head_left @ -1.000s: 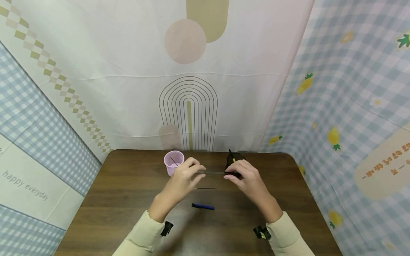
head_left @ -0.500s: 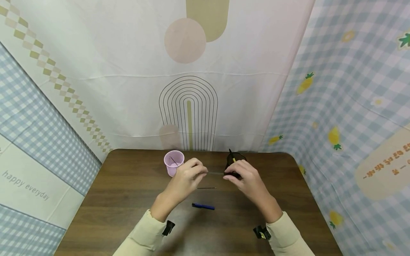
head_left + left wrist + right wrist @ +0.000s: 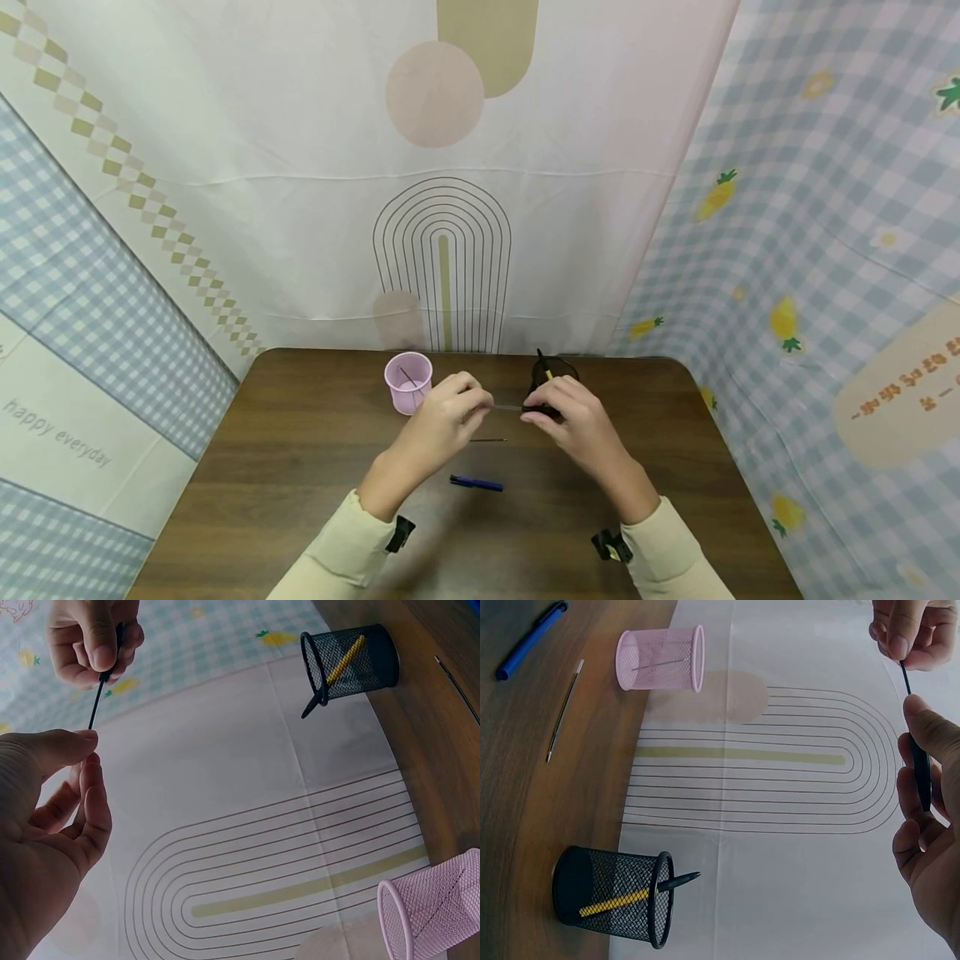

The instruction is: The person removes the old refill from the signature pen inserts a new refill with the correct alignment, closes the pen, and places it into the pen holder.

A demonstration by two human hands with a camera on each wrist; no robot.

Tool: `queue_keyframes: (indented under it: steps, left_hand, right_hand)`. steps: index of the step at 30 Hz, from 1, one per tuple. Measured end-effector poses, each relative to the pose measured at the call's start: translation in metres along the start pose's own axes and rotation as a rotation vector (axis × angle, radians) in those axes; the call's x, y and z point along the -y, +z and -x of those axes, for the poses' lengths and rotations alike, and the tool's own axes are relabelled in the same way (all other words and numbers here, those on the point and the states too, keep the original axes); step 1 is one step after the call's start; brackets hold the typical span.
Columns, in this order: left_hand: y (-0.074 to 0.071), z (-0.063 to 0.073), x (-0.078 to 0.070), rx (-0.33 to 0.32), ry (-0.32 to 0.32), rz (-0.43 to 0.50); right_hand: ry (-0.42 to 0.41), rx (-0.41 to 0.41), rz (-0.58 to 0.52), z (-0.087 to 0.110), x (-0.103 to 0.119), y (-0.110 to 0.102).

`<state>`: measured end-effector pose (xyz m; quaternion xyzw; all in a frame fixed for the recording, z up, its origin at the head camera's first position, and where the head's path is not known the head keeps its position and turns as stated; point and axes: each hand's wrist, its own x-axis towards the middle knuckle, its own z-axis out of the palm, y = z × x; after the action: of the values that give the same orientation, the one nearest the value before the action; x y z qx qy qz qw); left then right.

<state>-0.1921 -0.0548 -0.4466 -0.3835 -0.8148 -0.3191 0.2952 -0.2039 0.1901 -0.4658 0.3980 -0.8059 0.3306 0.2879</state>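
Note:
Above the table, my left hand [image 3: 442, 417] pinches the end of a thin dark pen refill [image 3: 907, 677] between thumb and fingertips. My right hand [image 3: 577, 417] grips a black pen barrel [image 3: 921, 776], its thumb near the end that faces the left hand. The refill runs in line with the barrel, its far end hidden at the right fingertips; only a short stretch shows between the hands. Below them on the table lie a loose refill [image 3: 489, 440] and, nearer the front, a blue pen [image 3: 476, 483].
A pink mesh pen holder [image 3: 408, 383] with a thin refill inside stands at the back, beyond my left hand. Behind the right hand is a black mesh pen holder [image 3: 615, 892] holding a yellow-and-black pen [image 3: 622, 901]. Fabric hangs along the table's back edge.
My left hand has shifted right toward the right hand, and the visible stretch of refill between them has shortened. The right hand has barely moved.

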Motion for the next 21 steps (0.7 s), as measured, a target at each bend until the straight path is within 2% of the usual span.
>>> queue_keyframes:
  steps: [21]
  left_hand:
    - [0.0093, -0.0018, -0.0076, 0.022, -0.024, 0.003]
  right_hand:
    - [-0.001, -0.010, 0.003, 0.0004, 0.0026, 0.0015]
